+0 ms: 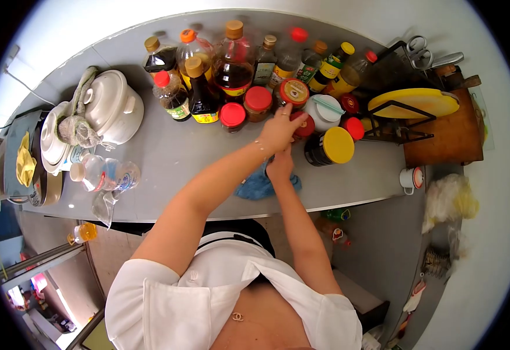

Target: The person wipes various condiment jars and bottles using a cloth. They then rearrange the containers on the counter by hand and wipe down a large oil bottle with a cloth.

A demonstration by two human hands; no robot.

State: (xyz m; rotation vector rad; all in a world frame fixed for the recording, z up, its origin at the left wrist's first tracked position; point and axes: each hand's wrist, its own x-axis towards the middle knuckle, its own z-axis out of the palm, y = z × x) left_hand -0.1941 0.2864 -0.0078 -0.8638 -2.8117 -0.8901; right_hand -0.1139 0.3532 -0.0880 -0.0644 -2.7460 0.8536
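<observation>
My left hand (280,129) reaches across the counter with thumb and forefinger spread. Its fingertips are at the near side of a jar with a brown-and-red lid (294,91), and its thumb lies by a red-lidded jar (304,125), partly hidden. Just below, my right hand (279,167) is closed on a blue cloth (262,185), which rests on the counter near its front edge; some of its fingers are hidden. To the right of both hands stands a dark jar with a yellow lid (338,146). A white tub (324,112) is behind it.
Several sauce and oil bottles (233,64) line the back of the grey counter (196,169). A white lidded pot (113,108) and a plastic bottle (104,173) are on the left. The right end has a rack with a yellow board (412,102) and a small mug (411,180).
</observation>
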